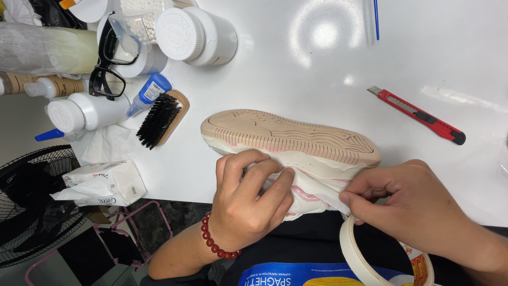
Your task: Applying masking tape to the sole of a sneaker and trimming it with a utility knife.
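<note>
A white and pink sneaker [296, 140] lies on its side at the near edge of the white table [296, 63], its tan ridged sole facing up. My left hand [248, 198], with a red bead bracelet on the wrist, grips the shoe's upper from the near side. My right hand [413, 204] pinches the heel end of the upper, where cream tape is stuck. A roll of cream masking tape [365, 257] hangs around my right wrist, below the hand.
A red utility knife [420, 115] lies on the table to the right. At the left stand a black bristle brush [160, 119], white bottles [84, 112], a large white jar [196, 34] and black glasses [108, 63]. A tissue pack [103, 182] overhangs the edge beside a black fan [32, 201].
</note>
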